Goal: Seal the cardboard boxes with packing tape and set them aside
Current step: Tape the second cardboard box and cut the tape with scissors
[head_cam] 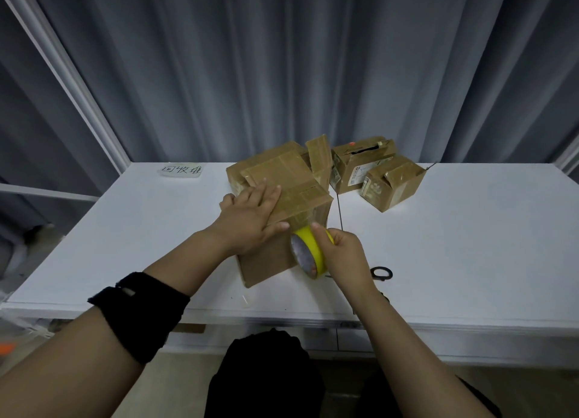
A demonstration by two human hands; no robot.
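The left hand [250, 217] lies flat on top of the large brown cardboard box [294, 182], fingers straight and close together, thumb spread along the box's near top edge. This box sits mid-table on the white table [470, 261], already banded with clear tape. The right hand [344, 254] curls round a yellow-cored roll of packing tape [308, 254], held against the box's near right corner. Two smaller brown cardboard boxes [376, 176] stand by the far edge. Black-handled scissors [381, 273] lie just right of the right hand.

Scissors [381, 273] mostly behind the right hand [346, 256]
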